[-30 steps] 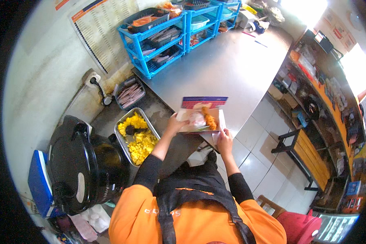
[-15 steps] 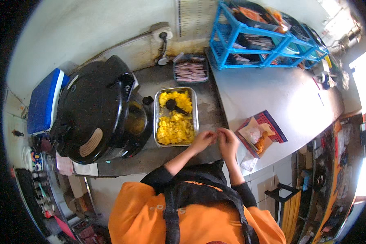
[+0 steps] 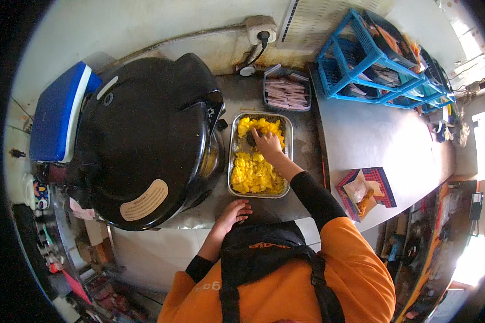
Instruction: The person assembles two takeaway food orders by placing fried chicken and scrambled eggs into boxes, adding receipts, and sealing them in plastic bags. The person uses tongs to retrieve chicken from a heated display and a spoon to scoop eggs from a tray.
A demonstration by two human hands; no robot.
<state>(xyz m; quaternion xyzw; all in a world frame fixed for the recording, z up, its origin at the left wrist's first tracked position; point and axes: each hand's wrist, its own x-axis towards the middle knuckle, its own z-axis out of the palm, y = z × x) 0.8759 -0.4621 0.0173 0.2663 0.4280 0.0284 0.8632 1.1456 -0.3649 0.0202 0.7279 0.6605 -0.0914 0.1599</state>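
Observation:
My right hand reaches into a metal tray of yellow, chunky food like scrambled egg. Its fingers close over a black scoop in the far half; the hand covers the scoop's handle. Empty, with fingers apart, my left hand hovers by the counter's front edge, just nearer than the tray. To the right, an opened paper wrapper holds a white lump, perhaps rice, and a brown fried piece.
A large black lidded cooker fills the counter's left side, with a blue and white box behind it. Beyond the tray stands a basket of pinkish packets. Blue racks hold bins at the back of the steel table.
My hands were together between the tray and wrapper. The right has moved into the tray onto the scoop; the left has drawn back left, fingers apart. The view has shifted.

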